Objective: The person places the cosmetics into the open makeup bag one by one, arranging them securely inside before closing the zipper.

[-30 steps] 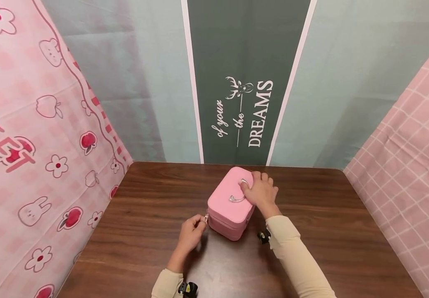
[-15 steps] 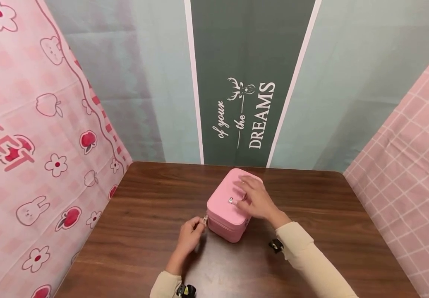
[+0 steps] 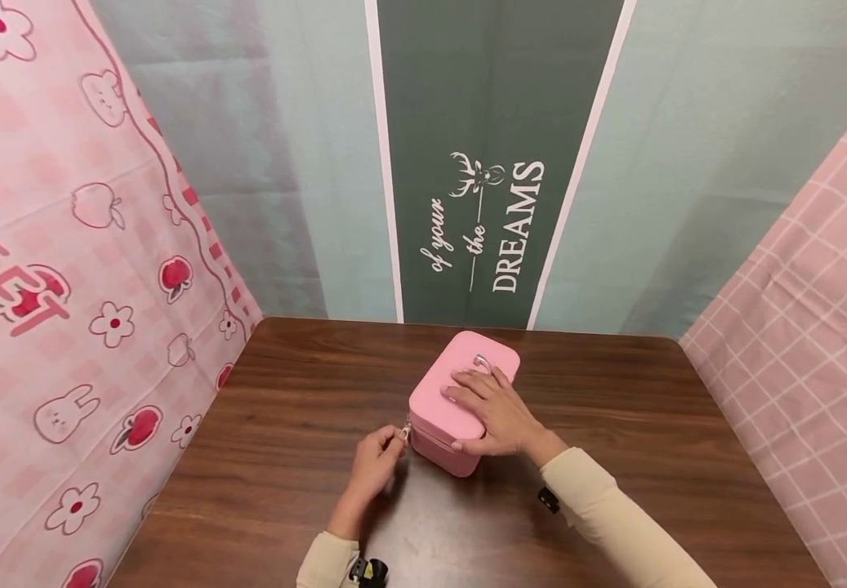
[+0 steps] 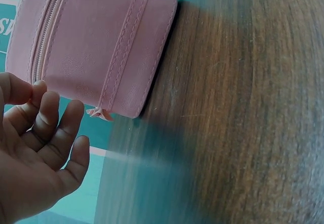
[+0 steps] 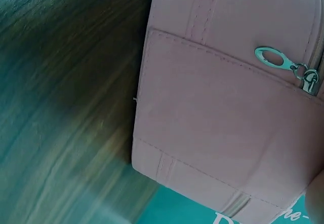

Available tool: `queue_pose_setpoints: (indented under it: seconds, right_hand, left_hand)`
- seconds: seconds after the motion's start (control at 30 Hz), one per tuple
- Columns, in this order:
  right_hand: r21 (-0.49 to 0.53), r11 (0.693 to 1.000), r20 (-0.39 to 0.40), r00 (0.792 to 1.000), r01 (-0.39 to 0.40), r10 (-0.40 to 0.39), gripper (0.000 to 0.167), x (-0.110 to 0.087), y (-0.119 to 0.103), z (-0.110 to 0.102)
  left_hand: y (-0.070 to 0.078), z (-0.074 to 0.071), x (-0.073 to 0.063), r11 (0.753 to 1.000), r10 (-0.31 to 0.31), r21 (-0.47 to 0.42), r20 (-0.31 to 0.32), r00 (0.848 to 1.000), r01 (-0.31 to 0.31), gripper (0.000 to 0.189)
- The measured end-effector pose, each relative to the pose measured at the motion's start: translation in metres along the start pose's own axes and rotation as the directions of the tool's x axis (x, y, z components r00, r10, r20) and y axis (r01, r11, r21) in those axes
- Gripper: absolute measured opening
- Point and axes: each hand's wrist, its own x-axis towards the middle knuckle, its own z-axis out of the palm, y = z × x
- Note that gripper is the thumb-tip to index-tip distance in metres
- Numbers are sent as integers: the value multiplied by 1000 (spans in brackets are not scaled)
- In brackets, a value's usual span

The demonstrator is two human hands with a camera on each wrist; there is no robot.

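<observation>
A pink zippered case (image 3: 441, 388) with a silver handle (image 3: 482, 362) on its lid stands on the table, lid down. My left hand (image 3: 377, 461) pinches a metal zipper pull (image 3: 405, 431) at the case's left corner. In the left wrist view, thumb and index finger meet at the end of the zipper (image 4: 48, 36), and the fingers hide the pull. My right hand (image 3: 500, 416) lies across the lid with fingers spread, covering part of the handle, its thumb at the near edge. In the right wrist view, another zipper pull (image 5: 276, 58) hangs loose from its slider.
The brown wooden table (image 3: 283, 392) extends around the case. Behind it hangs a green cloth (image 3: 497, 82) with white lettering. Pink patterned cloths stand at the left (image 3: 85, 286) and right (image 3: 820, 327) sides.
My right hand has let go of the lid's far right side and moved toward the near edge, where it now rests on the lid. The left hand keeps its pinch.
</observation>
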Motion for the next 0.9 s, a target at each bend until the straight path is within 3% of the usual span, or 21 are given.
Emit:
queue_pose_setpoints:
  seconds: [0.2, 0.43, 0.53, 0.77, 0.9]
  right_hand:
    - [-17, 998, -92, 994, -64, 62, 68, 3, -5, 6]
    - [-80, 980, -169, 972, -180, 165, 67, 7, -18, 14]
    - [-109, 964, -214, 953, -242, 215, 67, 11, -25, 17]
    - [-134, 919, -350, 885, -372, 307, 67, 17, -42, 29]
    - [-136, 911, -375, 871, -389, 316, 67, 17, -46, 31]
  left_hand:
    - [3, 1, 2, 1000, 7, 9, -16, 1000, -6, 17]
    - [6, 6, 0, 1000, 11, 26, -20, 1000, -11, 17]
    - [7, 8, -1, 1000, 23, 11, -17, 1000, -23, 18]
    - [8, 8, -1, 999, 45, 7, -15, 999, -45, 18]
    - [5, 7, -1, 999, 43, 6, -15, 999, -43, 17]
